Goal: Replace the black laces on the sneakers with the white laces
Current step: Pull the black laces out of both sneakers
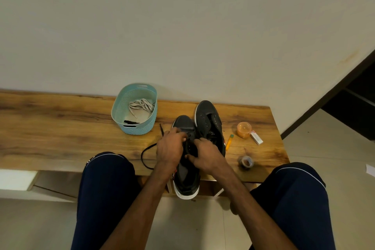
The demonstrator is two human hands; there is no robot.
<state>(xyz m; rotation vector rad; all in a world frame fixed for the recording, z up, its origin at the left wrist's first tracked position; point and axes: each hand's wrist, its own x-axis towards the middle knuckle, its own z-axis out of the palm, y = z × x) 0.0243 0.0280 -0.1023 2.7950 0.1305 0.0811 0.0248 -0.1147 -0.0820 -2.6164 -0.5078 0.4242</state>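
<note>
Two black sneakers with white soles stand on the wooden bench. The near sneaker point(185, 170) overhangs the front edge, and the far sneaker point(209, 122) behind it has bare eyelets. My left hand point(169, 148) pinches the black lace point(145, 157) at the near sneaker's eyelets; the lace loops out to the left over the bench. My right hand point(207, 155) grips the near sneaker's upper at its right side. The white laces point(142, 105) lie bundled in the light-blue basket point(121, 111), with a black lace point(132, 122) beside them.
The wooden bench point(60, 128) stands against a plain wall. To the right of the sneakers lie a yellow pen point(229, 141), an orange cup point(244, 129), a small white box point(256, 137) and a tape roll point(246, 161). My knees flank the bench's front edge.
</note>
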